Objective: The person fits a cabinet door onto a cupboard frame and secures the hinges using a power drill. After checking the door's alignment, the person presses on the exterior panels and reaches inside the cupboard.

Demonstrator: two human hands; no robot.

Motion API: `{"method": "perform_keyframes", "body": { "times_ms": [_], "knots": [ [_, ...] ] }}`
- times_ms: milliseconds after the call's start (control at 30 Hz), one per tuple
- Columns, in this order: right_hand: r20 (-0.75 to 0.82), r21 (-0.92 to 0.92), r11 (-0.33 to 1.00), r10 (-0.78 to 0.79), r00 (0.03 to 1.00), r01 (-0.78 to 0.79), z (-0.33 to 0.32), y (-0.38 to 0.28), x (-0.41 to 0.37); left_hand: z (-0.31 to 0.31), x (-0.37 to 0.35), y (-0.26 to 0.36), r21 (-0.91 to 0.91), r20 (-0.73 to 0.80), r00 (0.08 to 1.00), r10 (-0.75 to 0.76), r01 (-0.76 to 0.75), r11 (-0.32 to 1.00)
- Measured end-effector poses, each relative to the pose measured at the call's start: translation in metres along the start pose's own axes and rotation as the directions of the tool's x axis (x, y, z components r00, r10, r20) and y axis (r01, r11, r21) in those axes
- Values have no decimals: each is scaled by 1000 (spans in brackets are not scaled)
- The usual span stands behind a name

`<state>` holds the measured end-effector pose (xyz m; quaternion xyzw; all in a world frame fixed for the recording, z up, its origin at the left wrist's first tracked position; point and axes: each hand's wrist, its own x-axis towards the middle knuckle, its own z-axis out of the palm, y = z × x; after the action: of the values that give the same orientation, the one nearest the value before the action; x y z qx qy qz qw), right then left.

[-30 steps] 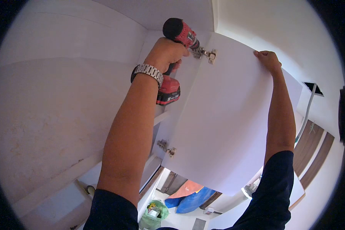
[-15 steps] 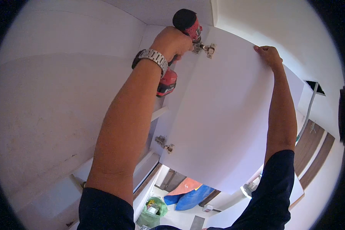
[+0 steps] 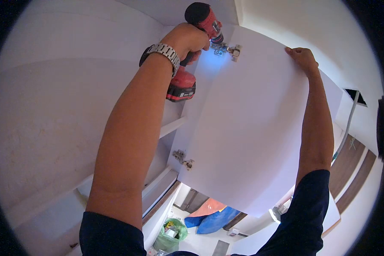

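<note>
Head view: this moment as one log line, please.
left hand: holding drill at upper hinge | right hand: gripping edge of door | drill light: on | lower hinge: untouched

Pale floor (image 3: 199, 241) below; brown panels (image 3: 344, 166) at right; grey conduit (image 3: 350, 120) at dark opening (image 3: 362, 100).

Floor (image 3: 200, 242) | green bag (image 3: 165, 244), open-topped | blue sheet (image 3: 217, 222), apparently lying there, partly hidden

There are two hinges (image 3: 235, 52) (image 3: 188, 164), one drill (image 3: 209, 25), one door (image 3: 247, 123), one wristwatch (image 3: 168, 53) and one green bag (image 3: 170, 245).
</note>
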<state>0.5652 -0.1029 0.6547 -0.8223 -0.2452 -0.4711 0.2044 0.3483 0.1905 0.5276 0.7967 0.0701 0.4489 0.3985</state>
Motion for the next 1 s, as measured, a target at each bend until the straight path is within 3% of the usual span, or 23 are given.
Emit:
{"method": "perform_keyframes", "body": {
  "times_ms": [367,767,867,1000],
  "knots": [
    [19,-25,1000,-7,1000,7,-1,2,1,10,1,6,-99,35,999,-5,9,995],
    [57,-25,1000,-16,998,18,-1,1,0,16,-9,15,-213,34,992,-121,125,969],
    [50,-26,999,-34,998,35,-1,0,-4,22,-10,11,-330,17,993,-120,119,937],
    [80,-76,996,-48,996,54,0,3,-6,25,-22,16,-357,-38,994,-105,85,930]
  ]
}}
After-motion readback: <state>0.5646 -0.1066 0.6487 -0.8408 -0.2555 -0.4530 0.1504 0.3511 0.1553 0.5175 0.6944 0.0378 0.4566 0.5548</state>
